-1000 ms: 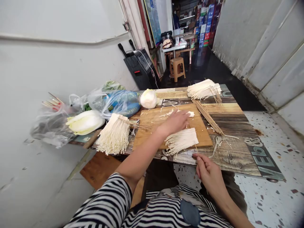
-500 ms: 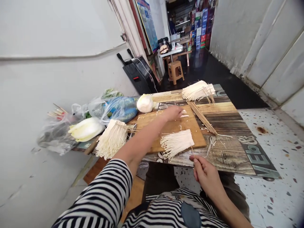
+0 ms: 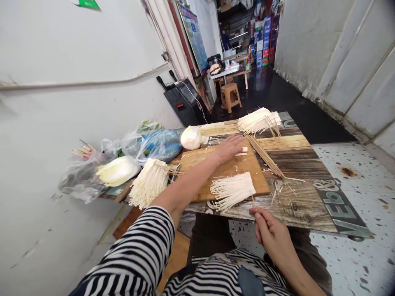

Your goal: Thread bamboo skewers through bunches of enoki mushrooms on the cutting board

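My left hand lies palm down over the far part of the wooden cutting board, fingers stretched out and a little apart. Beside its fingertips are a few small white strips of enoki mushroom. My right hand pinches a thin bamboo skewer at the table's near edge. That skewer runs up into the cut base of a flat, fanned bunch of enoki mushrooms on the board's near right corner. A skewer tip pokes out at the bunch's far edge.
Loose bamboo skewers lie right of the board. Skewered enoki stacks stand at the back and left. Cabbage pieces and plastic bags line the left side. Mushroom scraps lie on the patterned table.
My left hand has opened from a closed, bent-finger shape and now lies flatter over the board. The right hand keeps its pinch on the skewer. The view has shifted slightly.
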### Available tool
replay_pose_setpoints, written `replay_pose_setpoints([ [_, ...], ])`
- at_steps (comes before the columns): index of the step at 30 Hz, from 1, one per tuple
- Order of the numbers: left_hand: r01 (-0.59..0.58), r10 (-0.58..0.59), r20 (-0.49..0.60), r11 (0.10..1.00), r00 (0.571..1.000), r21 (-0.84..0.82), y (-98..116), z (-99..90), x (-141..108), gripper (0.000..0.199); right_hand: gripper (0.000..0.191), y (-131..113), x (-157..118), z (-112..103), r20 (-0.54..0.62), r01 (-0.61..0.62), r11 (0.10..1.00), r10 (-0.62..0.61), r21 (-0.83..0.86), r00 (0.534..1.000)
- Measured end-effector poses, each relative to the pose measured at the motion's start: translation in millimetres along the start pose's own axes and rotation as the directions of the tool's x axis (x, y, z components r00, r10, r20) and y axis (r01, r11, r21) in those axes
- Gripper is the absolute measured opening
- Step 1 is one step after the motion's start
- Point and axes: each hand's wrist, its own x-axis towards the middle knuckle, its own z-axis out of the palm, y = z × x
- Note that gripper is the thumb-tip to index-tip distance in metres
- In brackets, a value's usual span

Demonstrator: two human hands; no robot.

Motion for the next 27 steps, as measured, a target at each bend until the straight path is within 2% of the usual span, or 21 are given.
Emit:
replay_pose_setpoints([
  [8,-0.032,0.026,0.126,0.998,0.992,0.046,2.1,-11.2,-6.1,0.022,0.059,1.0,2.7,-0.9,-0.029,-0.006,1.000,0.006,0.004,1.000],
  [10,0.009,-0.014,0.154,0.999,0.988,0.037,4.2,-13.2,-8.3,0.024,0.055,3.8,3.3,-1.9,-0.072,0.020,0.999,-0.024,-0.051,0.997],
  [12,0.064,-0.066,0.162,0.998,0.985,0.022,7.6,-14.9,-11.3,0.024,0.049,7.4,3.6,-3.0,-0.130,0.098,0.976,-0.124,-0.193,0.984],
  [14,0.101,-0.099,0.137,0.995,0.986,-0.003,14.0,-17.1,-15.3,0.023,0.044,10.4,3.0,-4.0,-0.180,0.218,0.894,-0.307,-0.391,0.935],
  [17,0.129,-0.125,0.104,0.991,0.987,-0.034,29.3,-20.8,-23.2,0.022,0.039,13.1,-0.6,-6.1,-0.182,0.349,0.696,-0.567,-0.628,0.803],
  [18,0.141,-0.135,0.120,0.989,0.984,-0.041,35.2,-21.7,-26.1,0.022,0.038,13.6,-2.3,-7.1,-0.169,0.367,0.646,-0.614,-0.670,0.771],
  [20,0.179,-0.169,0.173,0.983,0.970,-0.046,46.8,-22.9,-31.8,0.024,0.036,14.2,-5.9,-9.4,-0.142,0.382,0.588,-0.655,-0.713,0.742],
  [24,0.278,-0.255,0.193,0.955,0.948,-0.103,64.2,-25.2,-38.5,0.023,0.037,14.5,-10.8,-13.1,-0.136,0.374,0.587,-0.646,-0.719,0.751],
  [27,0.257,-0.225,0.172,0.945,0.959,-0.200,71.4,-27.5,-41.0,0.020,0.038,13.8,-12.4,-14.8,-0.133,0.353,0.617,-0.602,-0.703,0.787],
])
